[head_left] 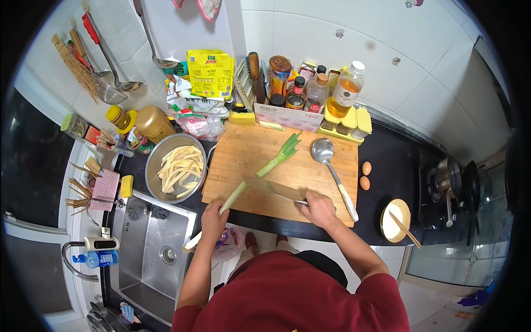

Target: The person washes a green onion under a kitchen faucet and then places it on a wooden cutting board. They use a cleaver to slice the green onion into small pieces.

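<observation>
A long green onion (pixel 272 163) lies slantwise over the wooden cutting board (pixel 235 146), its green leaves at the far end. My left hand (pixel 213 221) is closed round its pale stalk at the board's near left edge, and the white root end sticks out beyond the hand toward the sink. In my right hand (pixel 319 209) is a kitchen knife (pixel 279 191), gripped by the handle. Its blade points left, with the tip end at the green onion's stalk; whether it touches, I cannot tell. A steel ladle (pixel 322 149) rests on the board's right side.
Left of the board stands a steel bowl (pixel 150 178) of pale strips, with the sink (pixel 191 207) nearer. Sauce bottles (pixel 296 97) and packets line the back. Two eggs (pixel 365 182), a bowl with chopsticks (pixel 385 229) and a stove pan (pixel 451 176) are right.
</observation>
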A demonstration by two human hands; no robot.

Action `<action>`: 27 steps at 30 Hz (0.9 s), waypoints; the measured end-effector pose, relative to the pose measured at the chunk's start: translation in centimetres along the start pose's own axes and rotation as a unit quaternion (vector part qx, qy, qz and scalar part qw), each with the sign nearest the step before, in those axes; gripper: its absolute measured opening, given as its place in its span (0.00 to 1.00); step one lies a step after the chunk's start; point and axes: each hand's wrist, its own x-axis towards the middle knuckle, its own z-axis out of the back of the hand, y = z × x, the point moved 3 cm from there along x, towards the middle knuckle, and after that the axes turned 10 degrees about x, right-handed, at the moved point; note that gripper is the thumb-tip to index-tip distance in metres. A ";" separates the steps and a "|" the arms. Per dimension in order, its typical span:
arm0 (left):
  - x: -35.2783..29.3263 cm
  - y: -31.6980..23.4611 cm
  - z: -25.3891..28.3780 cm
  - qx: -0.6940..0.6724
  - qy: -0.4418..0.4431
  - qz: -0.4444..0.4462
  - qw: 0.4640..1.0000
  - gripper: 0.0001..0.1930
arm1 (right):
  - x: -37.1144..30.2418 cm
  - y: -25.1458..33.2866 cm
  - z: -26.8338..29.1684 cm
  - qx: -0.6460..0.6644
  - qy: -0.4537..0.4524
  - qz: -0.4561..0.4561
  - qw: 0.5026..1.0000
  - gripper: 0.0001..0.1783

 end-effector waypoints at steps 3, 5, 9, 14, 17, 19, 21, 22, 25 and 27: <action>-0.1 -0.4 -0.1 0.025 0.019 -0.007 0.999 0.11 | -1.3 -2.0 -0.4 -0.017 -0.029 0.042 0.999 0.14; -0.2 -0.6 -0.2 0.037 0.024 -0.013 0.999 0.11 | -1.6 -2.8 -0.5 -0.024 -0.040 0.052 0.998 0.14; -0.2 -1.1 -0.2 0.033 0.018 0.001 0.999 0.11 | -1.9 -3.9 -0.8 -0.035 -0.072 0.056 0.995 0.15; -0.4 -1.7 0.4 0.034 0.016 0.011 0.999 0.11 | -1.5 -5.3 -1.4 -0.038 -0.107 0.092 0.989 0.16; -0.7 -2.5 0.8 0.038 0.008 0.002 0.999 0.12 | -1.3 -5.4 -1.6 -0.019 -0.109 0.102 0.989 0.16; -0.9 -2.9 0.9 0.038 -0.006 -0.007 0.999 0.12 | -1.5 -5.5 -1.6 -0.007 -0.112 0.106 0.988 0.16; -1.2 -3.0 0.9 0.036 -0.011 0.002 0.999 0.12 | -1.8 -5.7 -1.7 -0.019 -0.087 0.085 0.992 0.18; -1.3 -3.1 0.9 0.034 -0.013 0.006 0.999 0.12 | -1.9 -5.9 -1.6 -0.026 -0.075 0.074 0.994 0.20; -1.6 -3.7 1.1 0.032 -0.009 0.022 0.999 0.12 | -2.2 -6.0 -1.6 -0.034 -0.039 0.088 0.995 0.20; -1.6 -3.7 0.7 0.035 -0.010 0.019 0.999 0.12 | -2.0 -6.4 -1.8 -0.036 -0.045 0.109 0.992 0.20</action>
